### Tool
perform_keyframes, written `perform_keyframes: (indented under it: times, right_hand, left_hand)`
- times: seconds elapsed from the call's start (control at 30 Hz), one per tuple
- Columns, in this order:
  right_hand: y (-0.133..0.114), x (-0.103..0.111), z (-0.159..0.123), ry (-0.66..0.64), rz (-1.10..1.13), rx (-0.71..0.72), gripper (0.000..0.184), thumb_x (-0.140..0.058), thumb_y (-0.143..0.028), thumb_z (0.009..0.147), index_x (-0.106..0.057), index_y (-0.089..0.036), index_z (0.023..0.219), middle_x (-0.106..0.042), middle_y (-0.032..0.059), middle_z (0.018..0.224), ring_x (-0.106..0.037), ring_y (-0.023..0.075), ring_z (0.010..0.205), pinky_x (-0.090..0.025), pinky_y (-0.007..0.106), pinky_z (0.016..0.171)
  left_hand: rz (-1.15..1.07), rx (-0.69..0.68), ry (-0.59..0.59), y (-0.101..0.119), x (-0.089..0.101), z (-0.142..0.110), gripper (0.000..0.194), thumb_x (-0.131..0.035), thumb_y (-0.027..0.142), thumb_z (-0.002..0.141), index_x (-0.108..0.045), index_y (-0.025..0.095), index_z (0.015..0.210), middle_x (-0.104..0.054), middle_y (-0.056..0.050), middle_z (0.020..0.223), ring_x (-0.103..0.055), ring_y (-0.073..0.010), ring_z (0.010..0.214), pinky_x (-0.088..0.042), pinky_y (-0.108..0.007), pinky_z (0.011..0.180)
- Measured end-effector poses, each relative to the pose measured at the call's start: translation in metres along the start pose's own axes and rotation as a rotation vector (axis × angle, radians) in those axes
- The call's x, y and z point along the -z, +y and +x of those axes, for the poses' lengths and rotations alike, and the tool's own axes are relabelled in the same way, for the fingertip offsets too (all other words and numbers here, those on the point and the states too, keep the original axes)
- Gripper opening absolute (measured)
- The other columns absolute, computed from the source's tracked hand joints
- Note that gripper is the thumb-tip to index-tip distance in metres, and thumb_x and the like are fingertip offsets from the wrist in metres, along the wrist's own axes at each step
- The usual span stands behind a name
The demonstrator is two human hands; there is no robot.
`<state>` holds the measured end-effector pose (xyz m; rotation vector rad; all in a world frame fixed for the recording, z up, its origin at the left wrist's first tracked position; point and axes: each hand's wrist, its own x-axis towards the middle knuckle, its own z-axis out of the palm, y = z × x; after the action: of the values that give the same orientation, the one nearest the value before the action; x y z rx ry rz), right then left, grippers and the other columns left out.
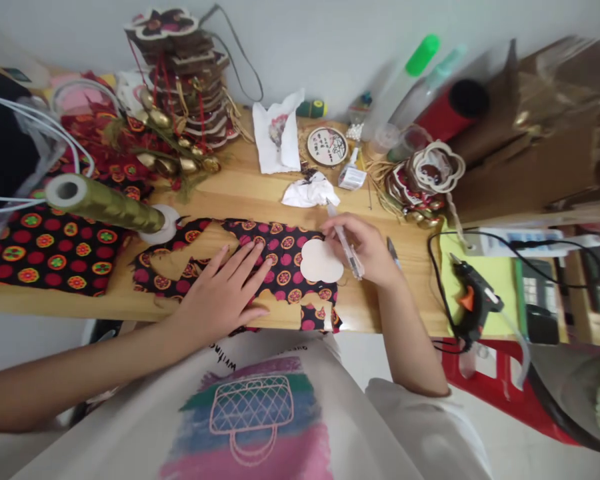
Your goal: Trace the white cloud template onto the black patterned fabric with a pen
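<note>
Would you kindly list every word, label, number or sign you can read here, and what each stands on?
No text reads with certainty.
Shirt: dark lettering beside the colored print, creased and partly hidden; unreadable.
Round disc: dark characters, too small.
Small bottle: label blurred.
Blue-and-white card: any print is blurred.
Pale flower shape: no writing visible.

On the pale wooden bench (245, 193), black, orange-and-magenta-patterned cut fabric (283, 259) lies near, crumpled white tissue (304, 192) far, an olive-green spool (105, 203) left, a yellow sheet (503, 297) right.
</note>
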<state>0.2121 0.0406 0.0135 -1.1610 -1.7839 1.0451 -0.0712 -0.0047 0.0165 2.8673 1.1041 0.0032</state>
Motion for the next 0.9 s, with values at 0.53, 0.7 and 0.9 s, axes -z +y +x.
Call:
perform_keyframes:
  times: [0.53,0.7,0.9]
  right_hand:
    - [0.018,0.015,0.003,0.160,0.498,-0.026,0.039,-0.076,-0.034,0.072,-0.056,-0.027,0.104,-0.064,0.0006,0.095,-0.064,0.0151,0.086,-0.055,0.034,0.084]
    - [0.020,0.017,0.004,0.250,0.548,-0.015,0.041,-0.076,-0.033,0.071,-0.054,-0.028,0.104,-0.063,0.0007,0.094,-0.063,0.0147,0.085,-0.055,0.033,0.086]
    - [0.023,0.017,0.005,0.288,0.483,-0.024,0.043,-0.073,-0.038,0.071,-0.051,-0.027,0.106,-0.061,0.0017,0.095,-0.062,0.0150,0.086,-0.055,0.033,0.084]
  left_hand:
    - [-0.001,0.167,0.197,0.017,-0.014,0.008,0.064,-0.030,0.054,0.098,-0.041,0.012,0.145,-0.053,-0.021,0.139,-0.049,-0.0360,0.128,-0.032,-0.056,0.109]
    - [0.063,0.162,0.217,0.020,-0.018,0.009,0.064,-0.031,0.055,0.097,-0.045,0.012,0.143,-0.053,-0.023,0.137,-0.049,-0.0374,0.128,-0.033,-0.058,0.109]
    - [0.040,0.159,0.224,0.019,-0.019,0.008,0.064,-0.028,0.058,0.098,-0.051,0.014,0.138,-0.051,-0.022,0.141,-0.048,-0.0361,0.130,-0.035,-0.058,0.108]
